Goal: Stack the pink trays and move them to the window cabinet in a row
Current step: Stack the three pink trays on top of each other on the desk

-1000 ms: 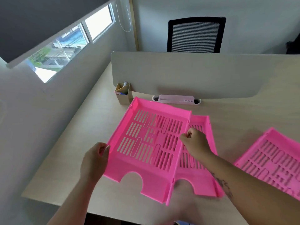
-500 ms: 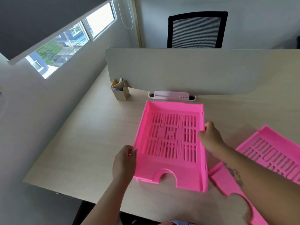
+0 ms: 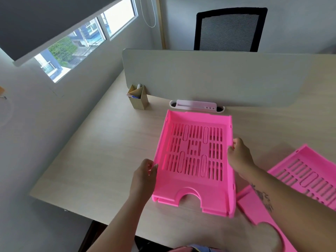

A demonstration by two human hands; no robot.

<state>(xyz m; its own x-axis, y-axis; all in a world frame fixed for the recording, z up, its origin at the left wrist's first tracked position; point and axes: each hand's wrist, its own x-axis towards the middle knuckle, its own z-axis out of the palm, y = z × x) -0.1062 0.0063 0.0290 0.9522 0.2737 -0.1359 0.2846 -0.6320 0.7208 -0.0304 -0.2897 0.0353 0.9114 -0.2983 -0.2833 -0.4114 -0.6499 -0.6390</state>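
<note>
A pink slotted tray (image 3: 195, 155) lies flat on the wooden desk (image 3: 101, 153), nested on a second pink tray whose edges show beneath its front. My left hand (image 3: 145, 176) grips the top tray's left wall. My right hand (image 3: 238, 155) grips its right wall. A third pink tray (image 3: 309, 177) lies at the right, partly under my right forearm and cut off by the frame edge.
A grey divider panel (image 3: 218, 77) closes off the back of the desk. A cardboard pen holder (image 3: 139, 97) and a pale cable tray (image 3: 196, 105) sit at its foot. A black chair (image 3: 230, 29) stands behind. A window (image 3: 87, 42) is in the left wall.
Held in both hands, the top tray swung from a tilted, offset position to sit square over the tray beneath it. The view has shifted left, so the trays appear further right.
</note>
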